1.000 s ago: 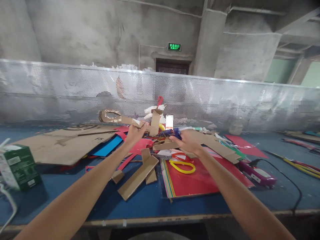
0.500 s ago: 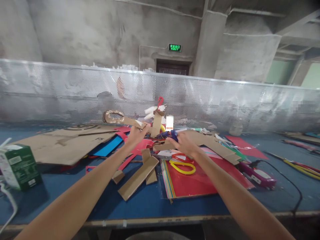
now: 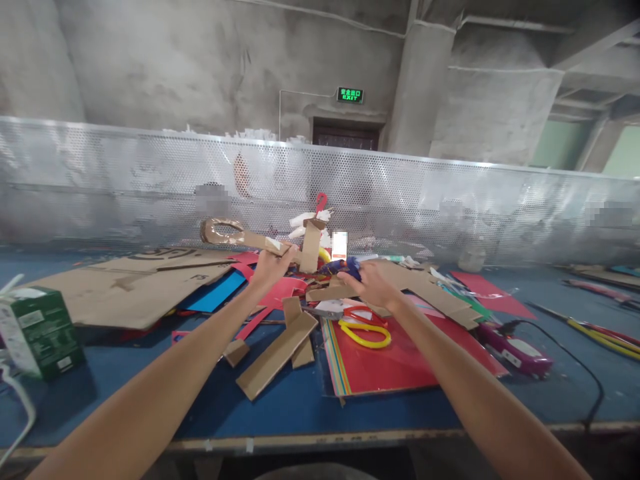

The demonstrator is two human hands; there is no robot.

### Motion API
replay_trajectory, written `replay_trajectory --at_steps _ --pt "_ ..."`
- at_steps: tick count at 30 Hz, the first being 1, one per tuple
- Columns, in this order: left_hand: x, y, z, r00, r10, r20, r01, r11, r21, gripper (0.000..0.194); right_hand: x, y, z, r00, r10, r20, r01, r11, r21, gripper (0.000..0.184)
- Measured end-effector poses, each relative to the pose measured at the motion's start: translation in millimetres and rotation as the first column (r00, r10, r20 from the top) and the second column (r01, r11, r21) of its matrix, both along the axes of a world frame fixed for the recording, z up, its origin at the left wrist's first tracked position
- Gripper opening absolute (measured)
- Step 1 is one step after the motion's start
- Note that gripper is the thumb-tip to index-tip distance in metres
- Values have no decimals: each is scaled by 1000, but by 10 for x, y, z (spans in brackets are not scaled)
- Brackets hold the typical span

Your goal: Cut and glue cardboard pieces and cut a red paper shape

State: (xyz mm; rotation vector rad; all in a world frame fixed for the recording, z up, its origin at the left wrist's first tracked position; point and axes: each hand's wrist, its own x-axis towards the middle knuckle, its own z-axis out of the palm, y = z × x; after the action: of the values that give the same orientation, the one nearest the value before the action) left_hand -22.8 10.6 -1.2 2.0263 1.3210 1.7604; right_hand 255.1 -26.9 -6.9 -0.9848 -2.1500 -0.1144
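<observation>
My left hand [image 3: 273, 267] is closed on the narrow end of a cardboard strip [image 3: 257, 240], whose far left end forms a shiny, tape-covered loop [image 3: 223, 231]. In my right hand [image 3: 373, 283] is a blue glue gun [image 3: 350, 267], its nozzle directed left towards the cardboard. Between the hands stands an upright cardboard piece [image 3: 311, 247], close to the strip's held end; whether they touch I cannot tell. Behind it are white crumpled scraps [image 3: 300, 223] and a red hook shape [image 3: 321, 201]. Scissors with red and yellow handles [image 3: 365, 335] lie below my right hand.
Red sheets in a plastic sleeve [image 3: 395, 367] and loose cardboard strips [image 3: 277, 357] lie in front. A large flat cardboard [image 3: 115, 287] and a green box [image 3: 47, 333] are left. At right are a purple device with a cord [image 3: 520, 353] and pliers [image 3: 595, 333]. A phone [image 3: 339, 245] stands behind.
My left hand and the looped cardboard strip have shifted slightly left. My right hand and the glue gun have moved slightly right, away from the strip.
</observation>
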Motion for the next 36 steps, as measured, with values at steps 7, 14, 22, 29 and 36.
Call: replay_trajectory --at_steps 7,14,22,29,36 --pt "44 -37 -1 1000 -15 -22 14 999 -29 37 -101 -34 4 1000 -19 -16 18 999 -38 45" --pt "4 7 -2 998 -28 50 30 999 -40 36 -2 -66 31 999 50 -14 -51 994 -95 40" --pt "19 -46 23 1000 2 27 -1 1000 -18 33 -3 -45 46 1000 8 -28 -9 999 -43 39" --pt "36 -73 67 999 37 19 -37 999 -12 31 21 -35 58 999 -33 6 33 999 -5 40" --pt "28 -91 77 998 49 32 -49 999 -14 30 54 -54 80 997 -77 20 77 997 13 38"
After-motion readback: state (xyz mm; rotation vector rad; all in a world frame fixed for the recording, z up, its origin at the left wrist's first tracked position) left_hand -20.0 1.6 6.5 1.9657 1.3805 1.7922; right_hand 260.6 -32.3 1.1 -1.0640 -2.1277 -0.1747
